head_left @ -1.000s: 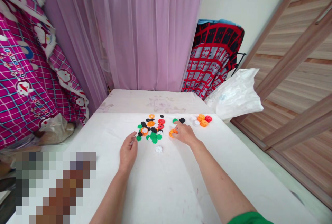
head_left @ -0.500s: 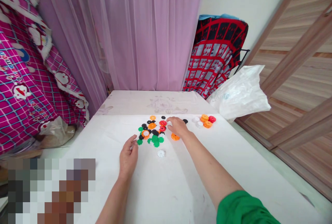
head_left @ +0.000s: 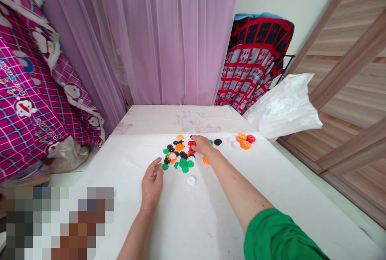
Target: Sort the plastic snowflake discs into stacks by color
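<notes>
A loose pile of snowflake-shaped plastic discs, with green discs [head_left: 184,164], black discs [head_left: 183,155], orange discs [head_left: 179,147] and red discs [head_left: 191,150], lies mid-table. My left hand [head_left: 152,181] rests at the pile's left edge, fingers half bent and apart, nothing in it. Its fingertips come close to a green disc [head_left: 165,166]. From the right, my right hand [head_left: 202,146] reaches over the pile, thumb and fingers apart around the red discs. Whether it touches them is unclear. An orange disc [head_left: 206,160] is partly hidden beneath the right wrist. One white disc [head_left: 191,180] lies alone nearer me.
Black discs [head_left: 218,142] lie just right of my right hand. Farther right sit white discs [head_left: 233,142], an orange group [head_left: 245,144] and a red disc [head_left: 251,138]. A white plastic bag [head_left: 286,107] stands at the right edge of the white-covered table [head_left: 256,187].
My right hand has moved slightly left, over the red discs. My left hand stays beside the pile. The whole view has shifted a little.
</notes>
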Demonstrator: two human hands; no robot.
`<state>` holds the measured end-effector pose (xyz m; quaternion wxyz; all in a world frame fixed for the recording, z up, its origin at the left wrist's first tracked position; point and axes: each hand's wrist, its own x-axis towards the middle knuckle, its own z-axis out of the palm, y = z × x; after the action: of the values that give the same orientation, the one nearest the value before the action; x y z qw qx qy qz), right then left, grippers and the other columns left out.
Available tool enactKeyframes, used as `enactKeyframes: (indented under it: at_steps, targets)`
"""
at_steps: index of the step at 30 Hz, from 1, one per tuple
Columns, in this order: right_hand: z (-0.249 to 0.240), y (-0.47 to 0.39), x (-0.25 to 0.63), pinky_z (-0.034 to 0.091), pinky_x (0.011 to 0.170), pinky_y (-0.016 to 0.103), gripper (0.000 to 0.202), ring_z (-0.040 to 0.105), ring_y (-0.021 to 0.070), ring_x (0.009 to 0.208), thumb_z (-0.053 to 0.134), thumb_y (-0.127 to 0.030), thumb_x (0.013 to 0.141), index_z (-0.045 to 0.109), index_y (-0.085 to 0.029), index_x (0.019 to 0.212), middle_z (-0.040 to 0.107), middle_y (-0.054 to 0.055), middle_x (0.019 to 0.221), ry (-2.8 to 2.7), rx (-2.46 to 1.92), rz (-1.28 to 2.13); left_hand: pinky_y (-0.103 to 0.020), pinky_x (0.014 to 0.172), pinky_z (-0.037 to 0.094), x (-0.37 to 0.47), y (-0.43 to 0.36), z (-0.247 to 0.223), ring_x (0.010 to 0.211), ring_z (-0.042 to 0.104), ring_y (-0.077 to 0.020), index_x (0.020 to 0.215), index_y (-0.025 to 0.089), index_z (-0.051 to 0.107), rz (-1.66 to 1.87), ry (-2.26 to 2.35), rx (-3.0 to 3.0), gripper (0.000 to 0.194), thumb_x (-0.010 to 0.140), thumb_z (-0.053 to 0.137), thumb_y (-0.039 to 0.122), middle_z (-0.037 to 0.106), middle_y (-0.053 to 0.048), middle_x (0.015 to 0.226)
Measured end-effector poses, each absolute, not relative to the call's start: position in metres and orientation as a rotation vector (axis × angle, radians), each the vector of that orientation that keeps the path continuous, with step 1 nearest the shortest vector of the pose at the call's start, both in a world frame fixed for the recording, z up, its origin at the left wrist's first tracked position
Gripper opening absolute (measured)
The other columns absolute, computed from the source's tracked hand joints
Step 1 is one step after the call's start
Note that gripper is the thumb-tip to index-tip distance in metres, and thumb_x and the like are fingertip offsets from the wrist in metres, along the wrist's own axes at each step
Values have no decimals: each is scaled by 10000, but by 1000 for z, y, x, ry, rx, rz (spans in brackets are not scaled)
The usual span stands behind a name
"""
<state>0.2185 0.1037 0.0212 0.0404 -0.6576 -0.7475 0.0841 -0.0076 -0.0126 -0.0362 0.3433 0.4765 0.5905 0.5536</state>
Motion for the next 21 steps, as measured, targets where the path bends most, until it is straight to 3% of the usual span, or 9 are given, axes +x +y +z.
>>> enactKeyframes:
  at_steps: [8, 13, 21]
  targets:
    - [21, 96, 226, 418, 912, 273, 456, 571, 202, 1139, 603, -276, 782, 563, -223, 1233, 608, 88, 1265, -2217, -2032, 294, -348, 901, 512, -7, -13, -34, 1016, 649, -197, 1175, 227, 632, 1434, 1559, 1266, 432, 796, 568, 425, 688, -78, 1102]
    - [23, 99, 226, 437, 852, 279, 395, 613, 206, 1068, 609, -267, 779, 595, -233, 1172, 662, 67, 1194, -2228, -2046, 338, -344, 899, 513, -7, -12, -35, 1012, 646, -195, 1188, 233, 628, 1423, 1560, 1257, 438, 799, 562, 425, 686, -77, 1109]
    - [49, 91, 250, 437, 848, 254, 440, 628, 188, 1047, 607, -289, 810, 562, -210, 1240, 697, 58, 1130, -2187, -2062, 292, -363, 888, 518, -7, -12, -34, 1004, 647, -206, 1184, 225, 631, 1425, 1557, 1262, 439, 800, 556, 425, 677, -89, 1121]
